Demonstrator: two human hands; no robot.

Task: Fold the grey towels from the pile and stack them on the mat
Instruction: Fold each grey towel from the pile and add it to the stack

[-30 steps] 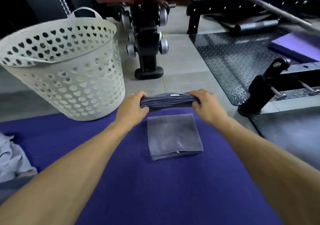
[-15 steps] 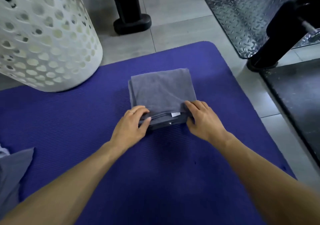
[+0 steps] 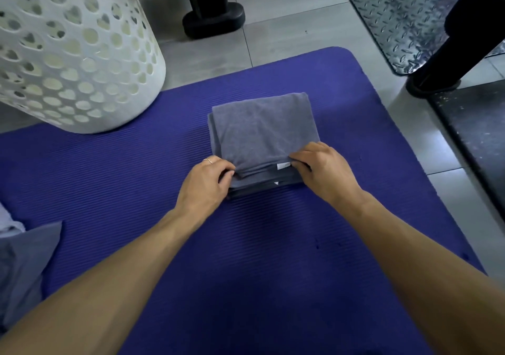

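Forearms reach in from the near edge, and both hands now sit at the near edge of the stack. The left hand (image 3: 207, 181) curls its fingers round the near left corner of the top towel (image 3: 259, 130), while the right hand (image 3: 325, 170) pinches the near right corner beside a small white tag. A second ago that towel was held in the air past the one already lying down; half a second ago it had landed, and now it lies squared over the lower towel (image 3: 262, 186), whose darker edge shows just beneath — so the stack on the mat (image 3: 246, 272) has grown to two. The grip reads as a last tidying of edges before letting go. At far left, unfolded grey cloth from the pile (image 3: 24, 262) waits. Beyond the stack stands the white perforated basket (image 3: 73, 54).
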